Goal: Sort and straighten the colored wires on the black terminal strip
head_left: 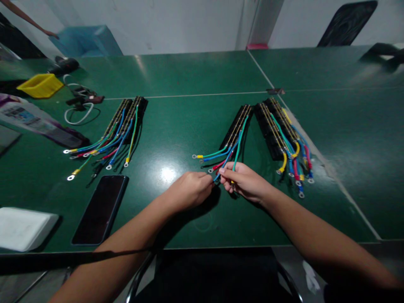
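A black terminal strip (236, 126) lies in the middle of the green table (189, 113), with green, blue and red wires running out of its near end. My left hand (189, 191) and my right hand (243, 181) meet just below it. Both pinch the ends of those wires (225, 162): the left fingertips close on a blue wire end, the right hand holds a green and a red one. Two loose wire ends with ring lugs (202, 157) lie to the left of my hands.
To the right lies another strip group with coloured wires (280, 126), and a third (124, 120) at the left. A black phone (101, 208) and a white block (22, 227) lie near left. A yellow bin (40, 85), cables and a person's arm (28, 20) are far left.
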Demonstrator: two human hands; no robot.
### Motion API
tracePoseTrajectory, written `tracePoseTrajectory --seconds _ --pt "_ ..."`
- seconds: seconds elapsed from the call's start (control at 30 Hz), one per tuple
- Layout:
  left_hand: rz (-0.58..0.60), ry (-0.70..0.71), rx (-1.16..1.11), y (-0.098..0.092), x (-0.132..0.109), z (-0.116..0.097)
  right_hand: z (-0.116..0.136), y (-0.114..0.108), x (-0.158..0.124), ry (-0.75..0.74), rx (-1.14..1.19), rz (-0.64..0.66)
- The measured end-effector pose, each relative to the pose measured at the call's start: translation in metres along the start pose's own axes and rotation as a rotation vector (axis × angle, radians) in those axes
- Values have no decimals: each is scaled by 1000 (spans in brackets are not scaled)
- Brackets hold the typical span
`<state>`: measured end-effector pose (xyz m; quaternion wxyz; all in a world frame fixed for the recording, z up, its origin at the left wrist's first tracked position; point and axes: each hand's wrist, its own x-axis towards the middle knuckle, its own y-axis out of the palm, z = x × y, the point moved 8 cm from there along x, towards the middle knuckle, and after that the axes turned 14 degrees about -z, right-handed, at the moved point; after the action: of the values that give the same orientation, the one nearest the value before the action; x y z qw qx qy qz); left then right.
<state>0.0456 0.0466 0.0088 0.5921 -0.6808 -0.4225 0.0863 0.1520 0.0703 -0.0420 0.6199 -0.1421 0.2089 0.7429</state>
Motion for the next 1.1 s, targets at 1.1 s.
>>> tracePoseTrajectory --seconds 1.1 --pt "-24 15 -6 1 0 -1 0 0 0 -2 12 2"
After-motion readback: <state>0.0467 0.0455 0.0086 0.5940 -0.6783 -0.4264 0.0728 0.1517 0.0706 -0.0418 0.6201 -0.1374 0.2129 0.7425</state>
